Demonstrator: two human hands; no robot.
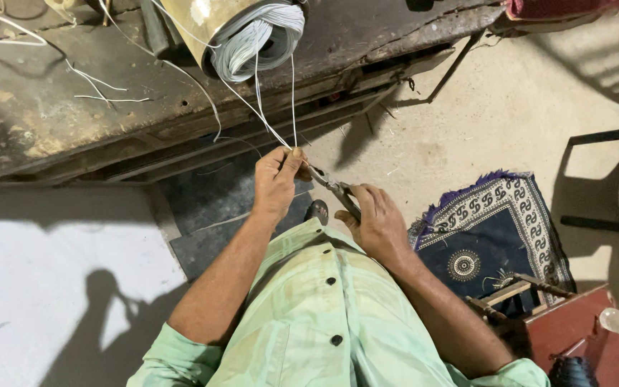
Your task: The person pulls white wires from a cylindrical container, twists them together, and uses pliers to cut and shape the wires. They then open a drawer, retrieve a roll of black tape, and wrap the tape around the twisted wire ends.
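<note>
Workbench (51, 107) | spool (202, 21) holds white wire coil (252, 39) (strands trailing) | left hand (275, 179) pinches wire | right hand (377, 222) grips pliers (332, 188)

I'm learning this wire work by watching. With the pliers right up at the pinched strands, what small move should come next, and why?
Probably squeeze the pliers shut on the wire strands. The left hand pinches them taut below the coil, the right hand holds the handles, and the tip sits by the left fingers.
</note>
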